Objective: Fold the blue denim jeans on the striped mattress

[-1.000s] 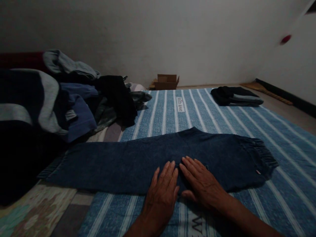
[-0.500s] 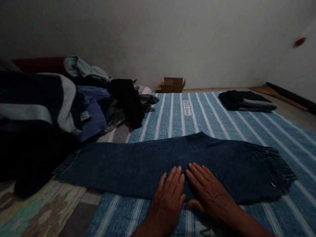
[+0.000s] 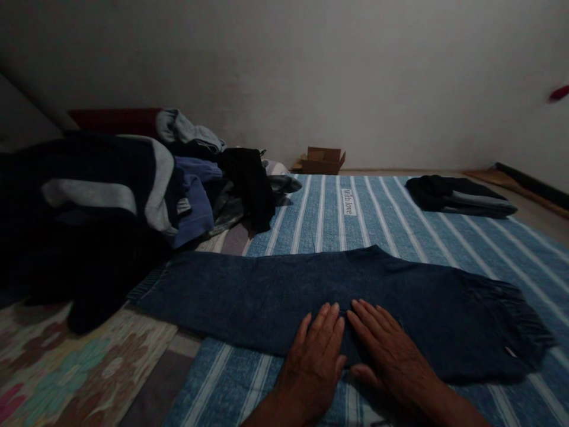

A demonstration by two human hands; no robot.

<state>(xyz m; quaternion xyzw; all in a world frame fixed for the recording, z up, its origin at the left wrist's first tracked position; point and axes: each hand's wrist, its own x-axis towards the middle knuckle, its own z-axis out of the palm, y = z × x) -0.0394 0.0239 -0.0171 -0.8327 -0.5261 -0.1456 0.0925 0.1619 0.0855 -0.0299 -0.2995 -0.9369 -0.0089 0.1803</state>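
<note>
Dark blue trousers (image 3: 249,290) lie folded lengthwise across the bed, with a gathered waistband at the right and a ribbed cuff at the left. My left hand (image 3: 315,362) rests flat on the near edge of the trousers around their middle, fingers stretched out. Just to its right, my right hand (image 3: 391,350) lies flat on the cloth too, its fingers extended and angled up to the left. Neither hand grips the fabric. A small pale tag (image 3: 510,352) shows near the waistband.
A heap of clothes (image 3: 195,190) fills the left side. Folded dark garments (image 3: 462,196) lie at the back right of the striped sheet (image 3: 293,231). An open cardboard box (image 3: 323,161) stands by the wall. Flowered cloth (image 3: 89,367) covers the front left.
The whole view has shifted, so everything appears slightly further right and lower. Both hands keep the same flat position on the trousers, which look unchanged.
</note>
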